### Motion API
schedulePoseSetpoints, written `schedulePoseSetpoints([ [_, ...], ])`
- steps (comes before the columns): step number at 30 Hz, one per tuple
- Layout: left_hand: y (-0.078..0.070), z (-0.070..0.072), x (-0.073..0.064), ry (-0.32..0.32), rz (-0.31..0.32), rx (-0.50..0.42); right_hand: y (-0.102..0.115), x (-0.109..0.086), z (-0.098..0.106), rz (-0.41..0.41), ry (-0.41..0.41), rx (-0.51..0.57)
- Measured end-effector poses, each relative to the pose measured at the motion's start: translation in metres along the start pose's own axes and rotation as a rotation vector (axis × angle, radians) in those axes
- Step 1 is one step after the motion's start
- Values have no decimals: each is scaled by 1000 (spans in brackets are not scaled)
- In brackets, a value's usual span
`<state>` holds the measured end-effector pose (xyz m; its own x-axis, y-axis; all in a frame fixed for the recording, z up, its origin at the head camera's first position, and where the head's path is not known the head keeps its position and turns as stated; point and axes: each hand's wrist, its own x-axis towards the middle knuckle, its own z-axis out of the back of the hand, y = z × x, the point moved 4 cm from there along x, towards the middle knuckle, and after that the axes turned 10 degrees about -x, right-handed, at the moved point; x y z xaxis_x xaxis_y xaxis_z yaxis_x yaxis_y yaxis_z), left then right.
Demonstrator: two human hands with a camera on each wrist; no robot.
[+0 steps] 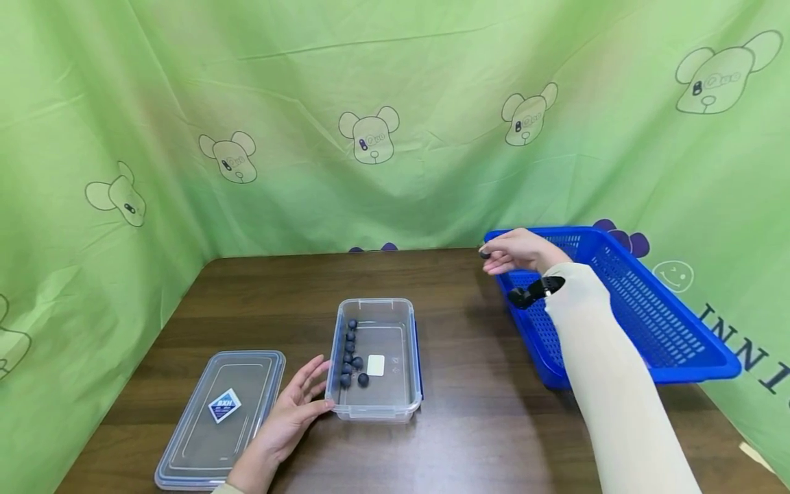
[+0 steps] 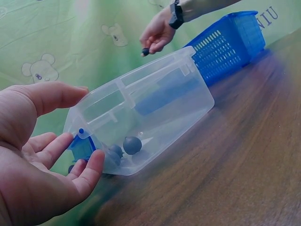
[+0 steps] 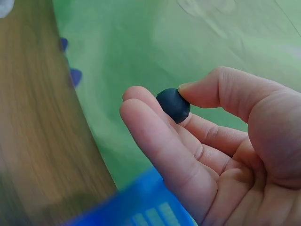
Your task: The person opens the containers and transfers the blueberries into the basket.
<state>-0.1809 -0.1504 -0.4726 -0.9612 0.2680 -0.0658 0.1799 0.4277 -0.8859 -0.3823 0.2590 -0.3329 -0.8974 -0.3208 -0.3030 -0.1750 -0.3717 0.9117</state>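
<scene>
Between thumb and fingertips my right hand (image 1: 515,250) pinches a single dark blueberry (image 3: 173,105), held up over the near-left part of the blue plastic basket (image 1: 654,309). On the table, a clear rectangular container (image 1: 395,357) with blue side latches stands without its lid. Several blueberries (image 1: 348,346) lie inside it, mostly along the left wall. My left hand (image 1: 295,406) rests against the container's front left corner, thumb at the rim and fingers loosely spread beside the blue latch (image 2: 83,147).
A clear lid (image 1: 206,439) with a blue-and-white sticker lies flat on the wooden table (image 1: 278,295), left of my left hand. Behind and beside the table hangs a green curtain (image 1: 296,75) with bear drawings. The basket stands at the table's right side, close to the curtain.
</scene>
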Motion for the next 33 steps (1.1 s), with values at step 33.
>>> schedulePoseSetpoints([
  [33,-2,1,1,-10,20,0,-88,-29,79,-229,8,122],
])
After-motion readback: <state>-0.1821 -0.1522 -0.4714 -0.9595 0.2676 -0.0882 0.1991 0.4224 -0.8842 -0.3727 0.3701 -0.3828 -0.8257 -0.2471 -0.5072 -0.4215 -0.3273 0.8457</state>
